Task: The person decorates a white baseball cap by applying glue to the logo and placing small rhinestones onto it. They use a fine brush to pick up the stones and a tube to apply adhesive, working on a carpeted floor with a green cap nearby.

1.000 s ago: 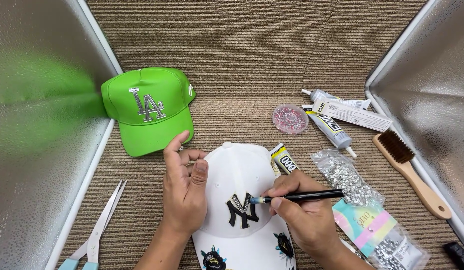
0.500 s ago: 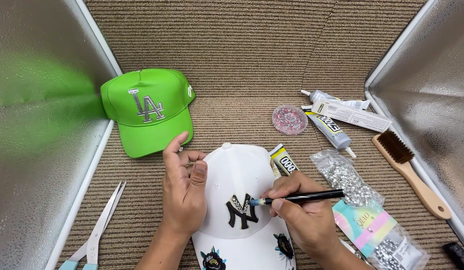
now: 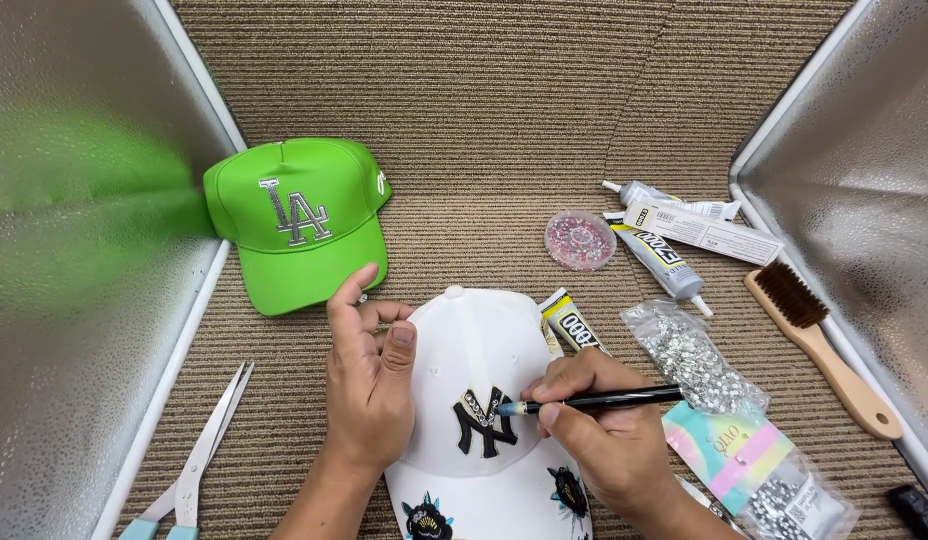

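Near the bottom of the view, on the ribbed brown counter (image 3: 464, 90), the white cap (image 3: 481, 345) lies crown up between my hands, its black embroidered logo (image 3: 484, 425) facing me. My left hand (image 3: 369, 385) rests flat against the cap's left side, fingers loosely curled, grasping nothing and only steadying the fabric. My right hand (image 3: 599, 440) has its grip clenched on a black picker pen (image 3: 594, 401), held like a pencil, with the pale tip touching the upper right of the logo, just beside a short row of small clear stones already set there. To do this well, I judge that the pen should come down nearly straight so each stone seats flat on the stitching, the left hand should keep the crown taut, and I should press lightly so any glue does not squeeze out onto the white cloth. A glue tube (image 3: 572, 322) lies just beside the cap, with a bag of rhinestones (image 3: 694, 358) near my right hand. A green cap (image 3: 299, 225) sits well apart at upper left, and scissors (image 3: 199, 460) lie to the left.
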